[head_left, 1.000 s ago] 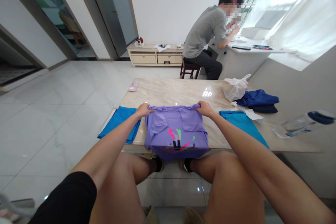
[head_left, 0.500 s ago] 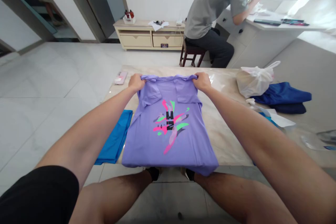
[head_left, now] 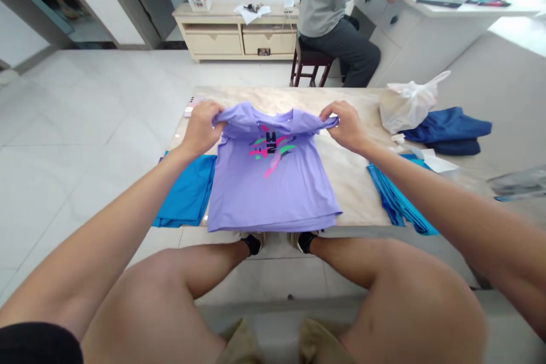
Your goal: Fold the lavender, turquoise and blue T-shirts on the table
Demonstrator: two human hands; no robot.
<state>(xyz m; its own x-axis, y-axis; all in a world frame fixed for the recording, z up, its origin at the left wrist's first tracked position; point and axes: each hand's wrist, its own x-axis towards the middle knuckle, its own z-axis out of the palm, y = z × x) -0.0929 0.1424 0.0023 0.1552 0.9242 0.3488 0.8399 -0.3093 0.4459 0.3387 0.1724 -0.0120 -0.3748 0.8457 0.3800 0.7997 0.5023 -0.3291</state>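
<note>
A purple T-shirt (head_left: 273, 199) with a pink, green and black print lies over the table in front of me, its hem at the near edge. My left hand (head_left: 205, 128) pinches the shirt's upper left side near the sleeve. On the opposite side, my right hand (head_left: 344, 127) grips the upper right sleeve part between thumb and fingers. The shirt's upper end is raised and bunched between both hands. Folded blue cloth (head_left: 187, 190) lies just left of the shirt. More folded blue cloth (head_left: 398, 190) sits to the right, partly behind my right forearm.
A white plastic bag (head_left: 407, 105) and dark blue clothing (head_left: 447, 131) lie at the right of the marble-patterned table (head_left: 354, 182). Beyond it stands a low cream cabinet (head_left: 213, 42). A person in grey (head_left: 333, 0) sits on a stool (head_left: 313, 60) by a white desk.
The shirt's upper end, flat with sleeves tucked in before, is now lifted and its sleeves pulled out to the sides. My hands have moved slightly apart, and the view has shifted downward.
</note>
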